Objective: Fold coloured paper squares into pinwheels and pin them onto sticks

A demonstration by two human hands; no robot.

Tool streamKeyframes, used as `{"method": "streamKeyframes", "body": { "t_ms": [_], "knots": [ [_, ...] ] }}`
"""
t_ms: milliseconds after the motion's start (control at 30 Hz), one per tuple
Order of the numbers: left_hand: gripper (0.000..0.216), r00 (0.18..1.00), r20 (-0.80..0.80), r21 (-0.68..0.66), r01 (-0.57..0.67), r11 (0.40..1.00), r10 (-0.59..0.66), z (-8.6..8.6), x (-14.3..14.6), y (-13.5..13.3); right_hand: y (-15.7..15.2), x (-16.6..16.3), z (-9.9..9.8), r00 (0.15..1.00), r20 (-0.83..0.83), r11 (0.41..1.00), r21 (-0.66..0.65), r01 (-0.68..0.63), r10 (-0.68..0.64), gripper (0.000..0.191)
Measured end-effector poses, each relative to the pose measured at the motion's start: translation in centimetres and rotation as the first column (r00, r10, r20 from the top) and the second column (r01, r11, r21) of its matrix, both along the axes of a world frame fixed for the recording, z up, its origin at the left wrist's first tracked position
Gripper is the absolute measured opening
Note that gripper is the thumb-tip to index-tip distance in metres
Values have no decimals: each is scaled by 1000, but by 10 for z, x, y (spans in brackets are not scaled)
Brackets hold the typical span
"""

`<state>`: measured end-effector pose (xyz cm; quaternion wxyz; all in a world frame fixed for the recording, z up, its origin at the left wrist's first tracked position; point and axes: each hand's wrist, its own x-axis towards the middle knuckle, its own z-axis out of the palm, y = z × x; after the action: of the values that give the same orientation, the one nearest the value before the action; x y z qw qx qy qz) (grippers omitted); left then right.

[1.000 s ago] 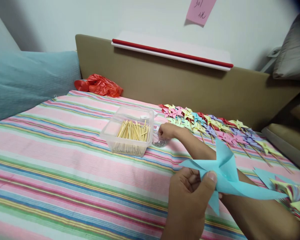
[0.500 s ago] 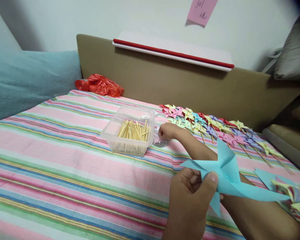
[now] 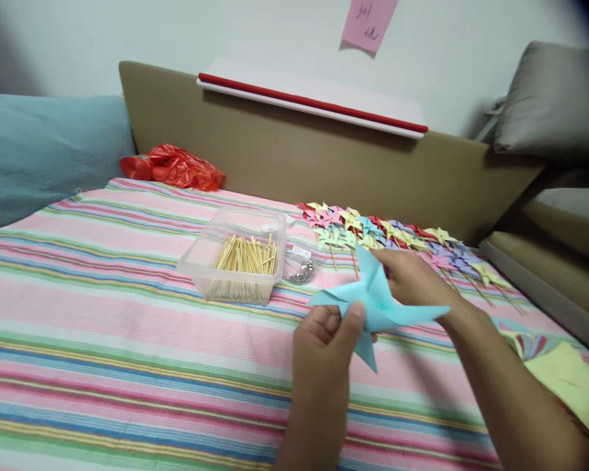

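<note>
My left hand (image 3: 324,340) pinches a light blue paper pinwheel (image 3: 373,301) at its lower left, thumb on top. My right hand (image 3: 412,278) is right behind the pinwheel, its fingers curled against the far side of the paper; whether it holds a pin I cannot make out. A clear plastic box (image 3: 233,261) of wooden sticks sits left of the hands. A small bag of silver pins (image 3: 299,269) lies beside the box. A row of several finished coloured pinwheels (image 3: 387,235) on sticks runs along the back of the striped cloth.
The striped pink cloth (image 3: 103,314) covers the surface. A brown padded board (image 3: 275,157) stands behind, with a red plastic bag (image 3: 174,167) at its foot. Yellow and patterned paper sheets (image 3: 564,379) lie at the right. A blue cushion (image 3: 39,150) is at left.
My right hand drew back from the pin bag to the blue pinwheel. The view shifted right, and the pinwheel sits higher and nearer the middle.
</note>
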<state>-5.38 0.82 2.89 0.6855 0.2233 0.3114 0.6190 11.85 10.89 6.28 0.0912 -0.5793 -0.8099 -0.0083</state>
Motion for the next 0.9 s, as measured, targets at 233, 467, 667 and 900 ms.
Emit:
{"method": "streamKeyframes", "body": {
  "t_ms": [233,467,667,900],
  "knots": [
    [22,995,-89,71,-47,996,53,2,-5,4,-84,80,-56,988,3,971,-185,152,-154,24],
    [30,977,-140,120,-142,983,158,-4,0,14,-108,89,-72,952,-167,966,-55,251,-257,31],
    [38,951,-254,112,-151,982,175,-16,14,23,-136,75,-120,981,-78,982,58,182,-177,47],
    [38,928,-352,81,-99,992,121,-31,28,26,-131,57,-124,962,-120,966,55,254,-246,43]
  ]
}}
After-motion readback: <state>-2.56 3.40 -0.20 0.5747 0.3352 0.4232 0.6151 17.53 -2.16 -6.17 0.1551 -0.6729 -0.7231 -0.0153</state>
